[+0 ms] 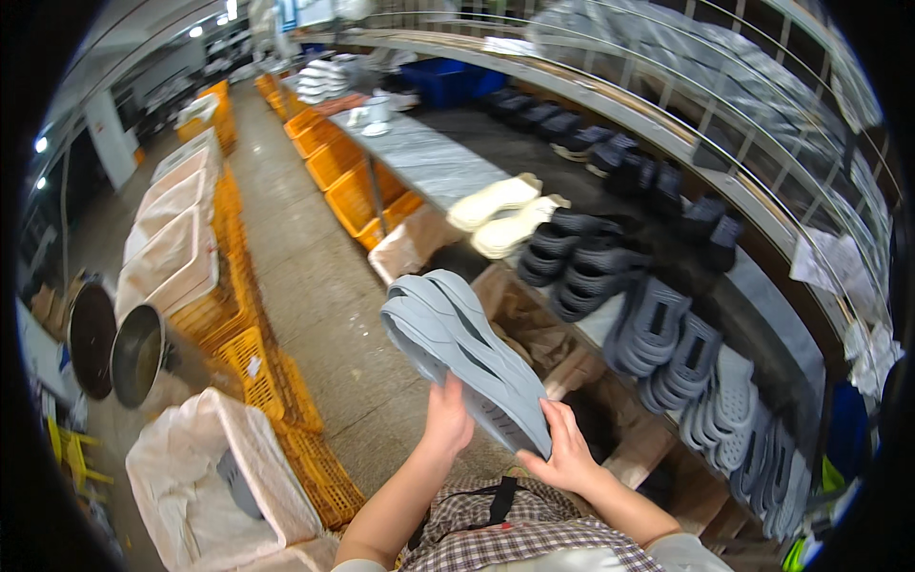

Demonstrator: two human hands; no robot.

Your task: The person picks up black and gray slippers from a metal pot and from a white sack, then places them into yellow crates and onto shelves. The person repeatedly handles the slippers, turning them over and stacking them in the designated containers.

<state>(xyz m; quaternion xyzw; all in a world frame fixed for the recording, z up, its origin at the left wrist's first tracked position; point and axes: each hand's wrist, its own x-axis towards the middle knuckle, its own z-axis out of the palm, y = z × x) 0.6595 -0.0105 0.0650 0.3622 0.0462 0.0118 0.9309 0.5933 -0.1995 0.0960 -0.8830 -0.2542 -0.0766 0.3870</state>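
Note:
A small stack of grey moulded shoe soles (462,348) is held out in front of me, tilted, above the floor. My left hand (448,418) is closed on the underside of its near left edge, with the fingers partly hidden behind it. At the near right end my right hand (564,446) grips the stack, thumb below and fingers along the side. To the right, on the bench, lie bundles of grey soles (732,405), darker grey ones (648,326) and black ones (583,262). A pair of cream shoes (505,214) sits beyond them.
A bench (448,157) curves along the right under a wire-mesh shelf (705,86), with dark shoes (610,153) at its back. Orange crates (343,176) stand beneath. Along the left run cloth-lined bins (172,257), metal drums (143,353) and a lined basket (224,477) holding a grey piece.

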